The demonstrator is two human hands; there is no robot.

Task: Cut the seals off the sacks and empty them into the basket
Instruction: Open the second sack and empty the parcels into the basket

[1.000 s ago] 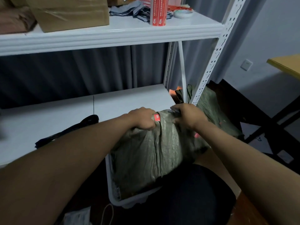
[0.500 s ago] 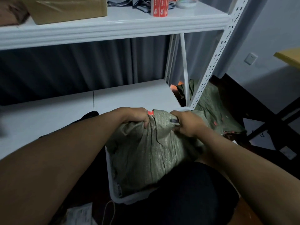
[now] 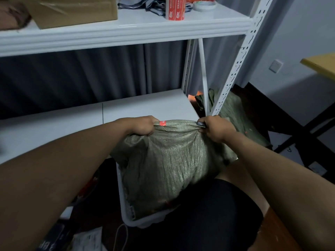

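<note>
The left hand (image 3: 143,126) is gripping the upper left corner of the green woven sack (image 3: 163,165), its fingers curled tightly round bunched fabric, with a red seal tag (image 3: 162,123) showing just beside the knuckles, toward the right hand. The right hand (image 3: 216,130) is gripping the opposite upper corner, fingers curled round the cloth and also holding a small dark tool (image 3: 201,124) against it; what kind of tool cannot be told. Between the two sets of fingers the sack's top edge is being held stretched nearly level. Below the fingers the sack is hanging with its lower part sitting inside the white basket (image 3: 134,221). Beyond the right fingers, past the white shelf upright (image 3: 233,69), a second green sack (image 3: 233,113) is lying on the floor.
</note>
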